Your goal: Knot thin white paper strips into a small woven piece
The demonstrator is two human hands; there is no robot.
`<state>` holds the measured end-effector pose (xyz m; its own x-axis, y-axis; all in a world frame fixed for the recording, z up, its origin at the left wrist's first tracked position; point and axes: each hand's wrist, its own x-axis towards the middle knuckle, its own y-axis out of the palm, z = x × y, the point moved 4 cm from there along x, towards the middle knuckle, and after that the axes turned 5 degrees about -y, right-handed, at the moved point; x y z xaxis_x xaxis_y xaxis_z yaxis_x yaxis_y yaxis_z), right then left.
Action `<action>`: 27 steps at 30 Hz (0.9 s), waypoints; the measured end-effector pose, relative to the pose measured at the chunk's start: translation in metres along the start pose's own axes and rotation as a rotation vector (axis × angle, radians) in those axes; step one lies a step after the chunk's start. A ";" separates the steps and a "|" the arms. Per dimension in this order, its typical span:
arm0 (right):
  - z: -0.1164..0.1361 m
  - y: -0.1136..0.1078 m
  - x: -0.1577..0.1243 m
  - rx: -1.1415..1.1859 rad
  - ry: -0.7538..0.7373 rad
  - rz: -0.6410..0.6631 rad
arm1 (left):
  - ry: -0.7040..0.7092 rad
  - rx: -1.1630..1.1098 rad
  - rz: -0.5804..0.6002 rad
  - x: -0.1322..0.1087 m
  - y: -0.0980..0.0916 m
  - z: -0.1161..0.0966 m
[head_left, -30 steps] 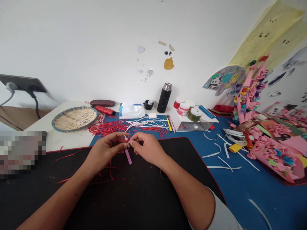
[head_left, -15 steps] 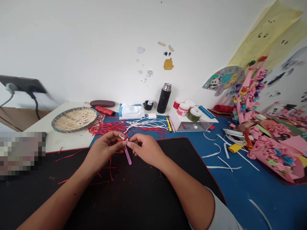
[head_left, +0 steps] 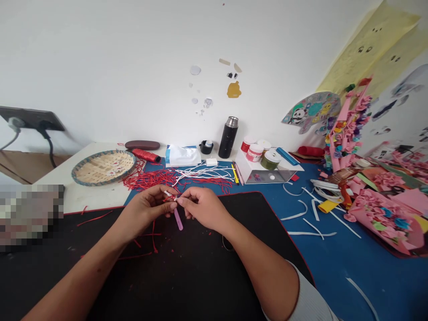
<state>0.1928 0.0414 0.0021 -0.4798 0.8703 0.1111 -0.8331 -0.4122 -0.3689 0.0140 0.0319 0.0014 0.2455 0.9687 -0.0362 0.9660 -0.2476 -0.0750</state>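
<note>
My left hand (head_left: 149, 208) is closed in a pinch on red and white cord (head_left: 170, 195), whose short white end sticks up past the fingers. My right hand (head_left: 204, 208) meets it fingertip to fingertip, thumb and forefinger pinched on the white part of the same cord. Just below the fingertips a purple stick (head_left: 179, 220) points down toward me; whether it lies on the black mat (head_left: 187, 276) or is held, I cannot tell. Loose red cord pieces (head_left: 154, 238) lie on the mat beneath my left hand.
Behind the hands lie red cords (head_left: 147, 179), white cords (head_left: 197, 172) and a red spool (head_left: 146, 155). A woven basket (head_left: 76, 174) sits left. A black flask (head_left: 228, 139) and paint jars (head_left: 254, 152) stand at the back. White strips (head_left: 312, 234) and pink paper flowers (head_left: 377, 214) lie right.
The fingertips have shifted slightly, and more of the red and white cord shows between them. Both hands stay pinched in nearly the same place above the purple stick.
</note>
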 end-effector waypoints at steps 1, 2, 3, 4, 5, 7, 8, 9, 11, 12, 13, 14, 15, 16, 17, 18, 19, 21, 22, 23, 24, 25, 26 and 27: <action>0.000 0.000 0.000 -0.011 0.001 -0.004 | 0.004 0.015 -0.010 0.000 0.000 0.001; 0.000 0.000 0.000 -0.021 0.000 -0.008 | 0.009 0.029 -0.018 0.000 -0.001 0.001; 0.000 -0.001 0.000 -0.027 -0.003 -0.011 | 0.013 0.041 -0.026 0.000 -0.001 0.001; 0.001 -0.001 0.000 -0.030 -0.007 -0.013 | 0.014 0.052 -0.031 0.000 -0.001 0.002; 0.001 -0.001 0.000 -0.030 -0.013 -0.012 | 0.014 0.061 -0.036 -0.001 -0.001 0.001; 0.002 -0.001 -0.001 -0.028 -0.022 -0.007 | 0.015 0.083 -0.048 -0.001 -0.001 0.000; 0.002 -0.001 -0.001 -0.027 -0.025 -0.006 | 0.015 0.095 -0.055 -0.002 -0.001 0.000; 0.003 -0.001 -0.001 -0.028 -0.026 -0.006 | 0.015 0.104 -0.062 -0.002 -0.001 -0.001; 0.004 -0.001 -0.001 -0.035 -0.026 -0.005 | 0.012 0.109 -0.072 -0.002 -0.001 -0.002; 0.004 -0.001 -0.001 -0.041 -0.025 -0.006 | 0.010 0.107 -0.074 -0.003 0.000 -0.002; 0.005 -0.001 -0.001 -0.047 -0.023 -0.007 | 0.008 0.103 -0.077 -0.003 0.000 -0.002; 0.005 -0.001 -0.001 -0.053 -0.020 -0.007 | 0.006 0.101 -0.080 -0.003 0.000 -0.002; 0.005 -0.001 -0.001 -0.056 -0.017 -0.007 | 0.004 0.101 -0.082 -0.003 0.000 -0.002; 0.005 -0.001 -0.001 -0.056 -0.014 -0.008 | 0.002 0.100 -0.084 -0.003 0.000 -0.002; 0.005 -0.001 -0.001 -0.053 -0.014 -0.008 | -0.001 0.096 -0.086 -0.003 0.000 -0.002; 0.005 -0.001 -0.002 -0.049 -0.016 -0.007 | -0.003 0.090 -0.087 -0.003 0.000 -0.003; 0.005 -0.002 -0.002 -0.047 -0.019 -0.007 | -0.005 0.082 -0.088 -0.003 0.000 -0.003; 0.005 -0.002 -0.002 -0.045 -0.024 -0.008 | -0.009 0.068 -0.089 -0.004 0.001 -0.004; 0.005 -0.002 -0.002 -0.047 -0.024 -0.008 | -0.013 0.064 -0.089 -0.004 0.001 -0.005; 0.005 -0.002 -0.002 -0.050 -0.023 -0.008 | -0.019 0.062 -0.089 -0.004 0.001 -0.005; 0.004 -0.002 -0.002 -0.054 -0.021 -0.008 | -0.025 0.061 -0.088 -0.004 0.002 -0.005; 0.004 -0.002 -0.002 -0.059 -0.020 -0.008 | -0.032 0.060 -0.087 -0.004 0.002 -0.005; 0.004 -0.002 -0.002 -0.065 -0.020 -0.008 | -0.036 0.059 -0.086 -0.003 0.002 -0.004; 0.003 -0.002 -0.001 -0.073 -0.022 -0.009 | -0.038 0.060 -0.084 -0.003 0.001 -0.004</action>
<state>0.1939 0.0399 0.0057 -0.4789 0.8675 0.1344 -0.8155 -0.3830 -0.4340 0.0148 0.0284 0.0051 0.1598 0.9850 -0.0648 0.9761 -0.1675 -0.1387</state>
